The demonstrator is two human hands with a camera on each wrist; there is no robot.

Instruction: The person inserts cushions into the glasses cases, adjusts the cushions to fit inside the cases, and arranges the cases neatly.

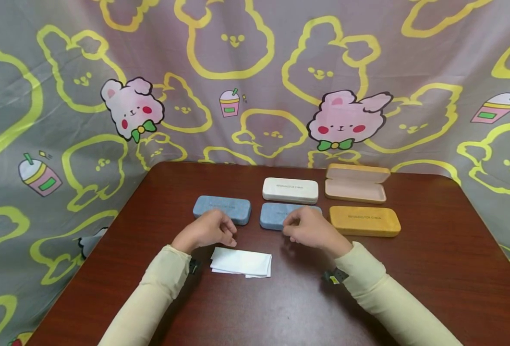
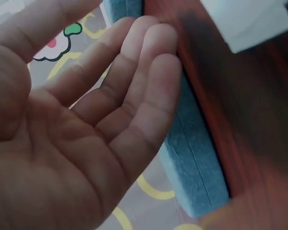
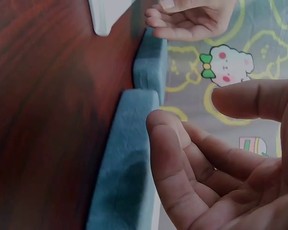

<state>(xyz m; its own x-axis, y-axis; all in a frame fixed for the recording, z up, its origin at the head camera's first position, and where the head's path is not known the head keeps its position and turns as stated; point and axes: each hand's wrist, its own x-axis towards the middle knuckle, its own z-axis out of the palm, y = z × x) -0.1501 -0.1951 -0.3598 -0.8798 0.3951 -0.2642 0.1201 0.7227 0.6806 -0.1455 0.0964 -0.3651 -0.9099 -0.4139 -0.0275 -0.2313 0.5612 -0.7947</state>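
My left hand point(image 1: 211, 228) hovers in front of the left blue glasses case point(image 1: 237, 205), fingers loosely bent and holding nothing. In the left wrist view its palm faces the camera, with the blue case's side behind the fingertips. My right hand point(image 1: 310, 228) overlaps the second blue glasses case point(image 1: 272, 216), hiding part of its front. Thumb and fingers of that hand stand apart with nothing between them, as the right wrist view shows. Between the two hands, nearer to me, lies a folded white cloth point(image 1: 241, 262). Both blue cases have closed lids.
Behind the second blue case lies a closed white case point(image 1: 290, 190). To its right a case with a raised lid point(image 1: 356, 190) shows its pale inside. A closed yellow case point(image 1: 365, 221) lies right of my right hand. A patterned curtain point(image 1: 255, 120) hangs behind the brown table point(image 1: 289, 312).
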